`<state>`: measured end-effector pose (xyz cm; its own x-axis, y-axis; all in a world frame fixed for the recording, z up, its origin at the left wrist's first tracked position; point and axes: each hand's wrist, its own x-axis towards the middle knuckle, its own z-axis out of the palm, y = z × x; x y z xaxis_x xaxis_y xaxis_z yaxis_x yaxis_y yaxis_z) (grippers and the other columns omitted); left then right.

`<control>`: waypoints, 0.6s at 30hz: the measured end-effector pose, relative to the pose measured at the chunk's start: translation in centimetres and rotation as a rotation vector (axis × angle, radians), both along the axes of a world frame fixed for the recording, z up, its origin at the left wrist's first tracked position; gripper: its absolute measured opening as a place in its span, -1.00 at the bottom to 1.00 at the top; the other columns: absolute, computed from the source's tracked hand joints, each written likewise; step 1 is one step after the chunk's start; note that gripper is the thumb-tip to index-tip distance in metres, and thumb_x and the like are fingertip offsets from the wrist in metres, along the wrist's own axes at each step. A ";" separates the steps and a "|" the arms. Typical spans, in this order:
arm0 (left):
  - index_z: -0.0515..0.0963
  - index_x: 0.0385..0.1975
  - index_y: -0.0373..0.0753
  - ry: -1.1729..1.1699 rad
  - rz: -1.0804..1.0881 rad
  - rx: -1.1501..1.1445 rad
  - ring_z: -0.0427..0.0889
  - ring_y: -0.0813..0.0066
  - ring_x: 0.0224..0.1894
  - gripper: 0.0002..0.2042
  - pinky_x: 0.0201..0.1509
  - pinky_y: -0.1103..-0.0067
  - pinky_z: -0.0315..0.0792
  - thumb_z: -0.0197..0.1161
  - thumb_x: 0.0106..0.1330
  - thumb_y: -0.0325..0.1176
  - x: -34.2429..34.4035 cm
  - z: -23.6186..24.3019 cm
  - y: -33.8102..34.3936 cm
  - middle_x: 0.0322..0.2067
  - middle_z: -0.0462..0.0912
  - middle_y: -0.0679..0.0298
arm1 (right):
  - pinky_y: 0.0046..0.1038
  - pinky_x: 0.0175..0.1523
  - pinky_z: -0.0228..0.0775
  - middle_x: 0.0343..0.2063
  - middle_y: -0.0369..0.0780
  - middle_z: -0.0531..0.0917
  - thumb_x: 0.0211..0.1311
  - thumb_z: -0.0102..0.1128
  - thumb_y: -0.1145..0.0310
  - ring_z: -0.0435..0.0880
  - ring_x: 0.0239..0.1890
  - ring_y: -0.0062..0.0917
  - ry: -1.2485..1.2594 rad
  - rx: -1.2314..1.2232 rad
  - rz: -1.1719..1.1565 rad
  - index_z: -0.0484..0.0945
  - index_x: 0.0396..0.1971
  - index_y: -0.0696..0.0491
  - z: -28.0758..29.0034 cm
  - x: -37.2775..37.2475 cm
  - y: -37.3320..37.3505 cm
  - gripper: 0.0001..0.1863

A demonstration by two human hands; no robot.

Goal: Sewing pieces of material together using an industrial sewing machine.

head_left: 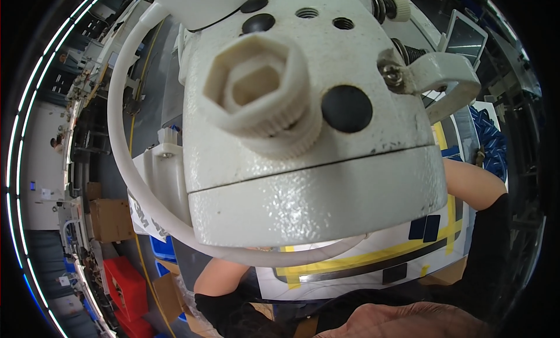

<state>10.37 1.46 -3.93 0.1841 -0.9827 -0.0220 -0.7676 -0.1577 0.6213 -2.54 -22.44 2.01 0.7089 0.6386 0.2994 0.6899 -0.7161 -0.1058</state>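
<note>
I'm sewing, head close over the white machine head (303, 180), which hides both hands; I can't tell either grip. Forearms flank the yellow-taped template (361, 262) beneath (feeding, I judge). Next move calls for steady guiding.

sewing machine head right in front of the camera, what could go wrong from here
The machine head fills the view and hides both hands, so fingers may sit near moving parts unseen. The white hose loops close beside the forearm and might snag a black sleeve. The face looks very close to the ribbed knob, so a bump seems possible.
</note>
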 end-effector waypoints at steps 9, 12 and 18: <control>0.55 -0.13 -0.25 -0.069 -0.008 0.001 0.55 0.20 -0.17 -0.73 -0.04 0.37 0.39 0.18 0.21 -0.30 -0.3 0.7 0.4 -0.22 0.60 0.14 | -0.43 0.00 0.17 -0.21 -0.41 0.61 0.13 0.07 0.36 0.52 -0.18 -0.67 -0.016 0.068 0.015 0.57 -0.17 -0.06 0.1 0.0 -0.1 -0.75; 0.55 -0.13 -0.25 -0.096 0.013 0.016 0.55 0.20 -0.17 -0.73 -0.04 0.37 0.39 0.18 0.21 -0.30 -0.4 0.8 1.0 -0.22 0.60 0.14 | -0.42 0.01 0.17 -0.20 -0.41 0.61 0.12 0.07 0.35 0.52 -0.16 -0.66 -0.014 0.130 0.039 0.57 -0.17 -0.05 -2.3 0.4 -0.1 -0.75; 0.55 -0.13 -0.25 -0.139 0.000 -0.010 0.55 0.20 -0.18 -0.73 -0.04 0.37 0.39 0.18 0.21 -0.30 -0.6 1.3 1.3 -0.22 0.60 0.14 | -0.41 0.01 0.18 -0.21 -0.39 0.60 0.09 0.09 0.35 0.51 -0.07 -0.62 -0.092 0.093 0.021 0.56 -0.16 -0.04 -2.7 0.3 -0.2 -0.72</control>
<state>9.76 2.74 -2.64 0.1851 -0.9826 0.0139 -0.8464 -0.1522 0.5103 -2.20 -22.68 -0.65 0.6625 0.6196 0.4209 0.7145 -0.6915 -0.1066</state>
